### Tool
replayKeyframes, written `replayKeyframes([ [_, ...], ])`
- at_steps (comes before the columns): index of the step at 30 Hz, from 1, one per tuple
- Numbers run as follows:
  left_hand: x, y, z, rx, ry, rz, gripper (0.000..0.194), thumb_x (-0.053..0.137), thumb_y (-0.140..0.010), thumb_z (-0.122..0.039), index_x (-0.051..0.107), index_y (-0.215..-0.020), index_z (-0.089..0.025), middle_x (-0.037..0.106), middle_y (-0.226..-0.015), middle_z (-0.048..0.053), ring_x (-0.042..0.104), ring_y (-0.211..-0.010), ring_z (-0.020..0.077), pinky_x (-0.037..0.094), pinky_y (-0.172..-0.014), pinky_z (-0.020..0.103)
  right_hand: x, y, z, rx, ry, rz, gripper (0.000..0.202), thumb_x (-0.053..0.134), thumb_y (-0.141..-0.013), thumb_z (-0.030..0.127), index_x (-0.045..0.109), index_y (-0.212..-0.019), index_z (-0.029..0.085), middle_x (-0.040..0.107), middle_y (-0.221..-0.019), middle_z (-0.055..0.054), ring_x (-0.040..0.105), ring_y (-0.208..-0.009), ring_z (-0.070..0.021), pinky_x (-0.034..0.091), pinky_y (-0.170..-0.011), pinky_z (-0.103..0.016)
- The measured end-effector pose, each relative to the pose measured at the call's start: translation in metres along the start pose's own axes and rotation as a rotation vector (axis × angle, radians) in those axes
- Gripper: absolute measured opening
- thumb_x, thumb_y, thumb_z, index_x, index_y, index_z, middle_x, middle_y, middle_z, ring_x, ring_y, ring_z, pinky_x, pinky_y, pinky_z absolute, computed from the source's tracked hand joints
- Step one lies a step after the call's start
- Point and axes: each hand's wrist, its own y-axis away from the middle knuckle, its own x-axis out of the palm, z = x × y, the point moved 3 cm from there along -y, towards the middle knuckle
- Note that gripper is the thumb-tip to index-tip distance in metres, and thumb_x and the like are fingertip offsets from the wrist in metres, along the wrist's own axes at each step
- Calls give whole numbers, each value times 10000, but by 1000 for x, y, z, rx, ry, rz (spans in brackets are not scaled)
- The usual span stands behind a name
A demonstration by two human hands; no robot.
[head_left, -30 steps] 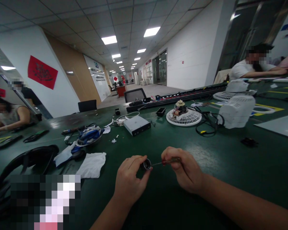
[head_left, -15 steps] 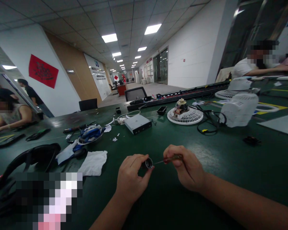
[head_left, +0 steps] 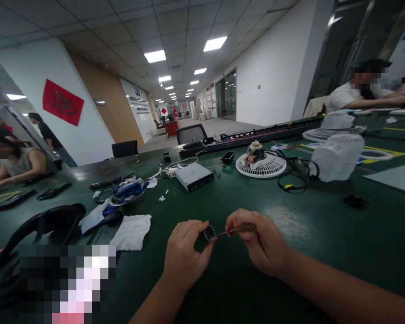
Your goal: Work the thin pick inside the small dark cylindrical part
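Note:
Between the thumb and fingers of my left hand (head_left: pixel 185 254) is a small dark round part (head_left: pixel 208 233) with a silvery rim, its open face turned toward the right. My right hand (head_left: pixel 261 240) grips a screwdriver (head_left: pixel 242 228) by its brownish, see-through handle. The thin shaft points left, and its tip is at or just beside the rim of the round part; whether it touches cannot be made out. Both hands are held over the dark green table (head_left: pixel 229 288).
Ahead lies a silver disc drive (head_left: pixel 195 175). To its right are a small black tray (head_left: pixel 228 157), a white fan grille with a motor (head_left: pixel 261 163) and a white housing (head_left: pixel 337 157). At left are a white cloth (head_left: pixel 131 231) and black headphones (head_left: pixel 43 220). Other people sit at both sides.
My right hand has shifted slightly left, bringing the screwdriver tip closer to the round part. My left hand keeps its hold, and the view has tilted a little.

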Motion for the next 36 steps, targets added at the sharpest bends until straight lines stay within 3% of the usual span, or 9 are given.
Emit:
replayKeyframes([
  [7, 0, -1, -1, -9, -5, -16, 268, 716, -796, -169, 642, -1052, -198, 714, -961, 61, 671, -870, 231, 551, -750, 394, 2, 1, -2, 29, 60, -27, 131, 388, -1014, 256, 499, -1074, 222, 622, -857, -39, 602, -685, -158, 486, -625, -292],
  [14, 1, 0, 0, -14, 3, 23, 259, 706, -794, -146, 639, -1037, -202, 712, -964, 59, 668, -883, 232, 545, -764, 389, 4, 2, 0, -7, -27, 25, 171, 361, -1033, 326, 496, -1061, 225, 604, -817, -31, 576, -651, -155, 475, -598, -287],
  [22, 1, 0, -1, -15, -8, -8, 231, 703, -797, -163, 643, -1016, -200, 712, -953, 59, 668, -871, 229, 548, -755, 383, 2, 3, -3, 64, 82, -19, 154, 368, -1025, 295, 500, -1023, 216, 601, -801, -30, 561, -627, -149, 462, -584, -278],
  [29, 3, 1, -3, 15, 13, 60, 244, 700, -801, -146, 637, -1030, -196, 710, -954, 54, 661, -870, 230, 538, -757, 394, 1, 2, 0, 61, 56, -24, 179, 359, -1034, 323, 503, -1005, 221, 590, -769, -15, 566, -618, -143, 453, -587, -277],
  [36, 2, 1, -3, 13, -8, 21, 247, 702, -804, -153, 630, -1037, -193, 707, -964, 64, 665, -884, 235, 544, -762, 391, 1, 2, -2, 80, 24, -51, 169, 376, -1035, 320, 512, -1031, 219, 613, -804, -23, 581, -613, -133, 466, -579, -269],
])
